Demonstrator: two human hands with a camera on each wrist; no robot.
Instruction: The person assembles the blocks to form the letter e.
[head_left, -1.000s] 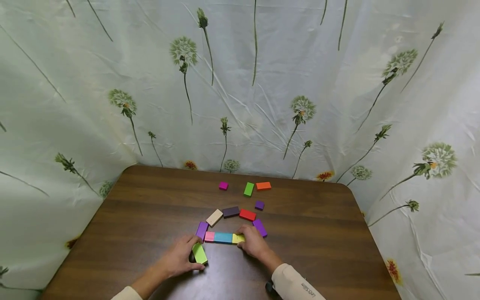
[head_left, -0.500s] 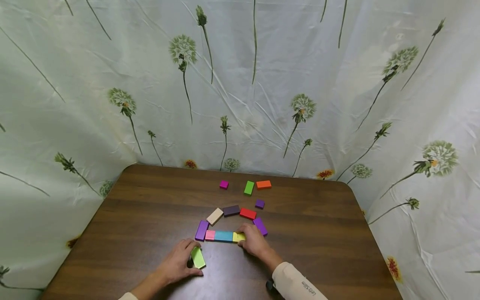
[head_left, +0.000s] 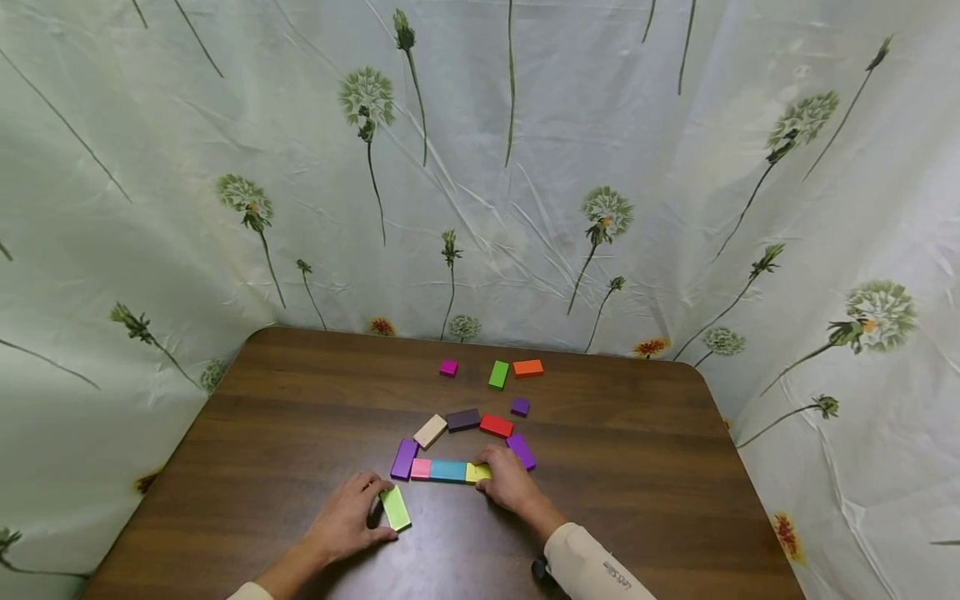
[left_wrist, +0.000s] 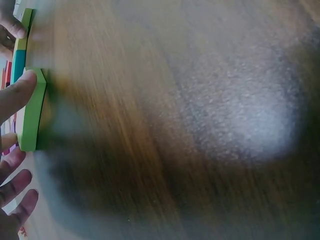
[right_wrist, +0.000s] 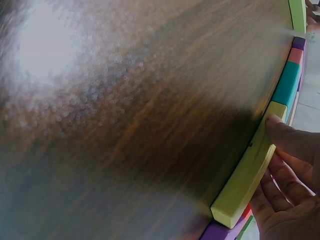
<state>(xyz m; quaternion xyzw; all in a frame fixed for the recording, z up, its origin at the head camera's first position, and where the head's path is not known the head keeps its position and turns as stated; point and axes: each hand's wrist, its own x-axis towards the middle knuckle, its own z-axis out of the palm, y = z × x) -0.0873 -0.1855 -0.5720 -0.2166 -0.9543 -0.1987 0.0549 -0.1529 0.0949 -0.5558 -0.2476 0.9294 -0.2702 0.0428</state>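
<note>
My left hand [head_left: 348, 517] pinches a lime green block [head_left: 396, 508] lengthwise, thumb at its near end and index finger at its far end. In the left wrist view this block [left_wrist: 33, 112] is low at the tabletop, the other fingers spread beside it. My right hand [head_left: 513, 483] holds a yellow block [head_left: 477, 472], with the thumb on its near side. The right wrist view shows the yellow block [right_wrist: 247, 170] long and touching a teal block [right_wrist: 285, 85]. A pink block [head_left: 421, 469] continues that row leftward. The hand partly covers the yellow block in the head view.
Arching behind the row are a purple block [head_left: 404, 459], a beige block [head_left: 430, 431], a dark block [head_left: 462, 419], a red block [head_left: 497, 425] and another purple block [head_left: 521, 451]. Farther back lie magenta [head_left: 448, 367], green [head_left: 498, 375], orange [head_left: 528, 367] and small purple blocks [head_left: 521, 406].
My left hand has shifted slightly left with the lime green block, which now stands a little farther from the pink block. My right hand stays on the yellow block.
</note>
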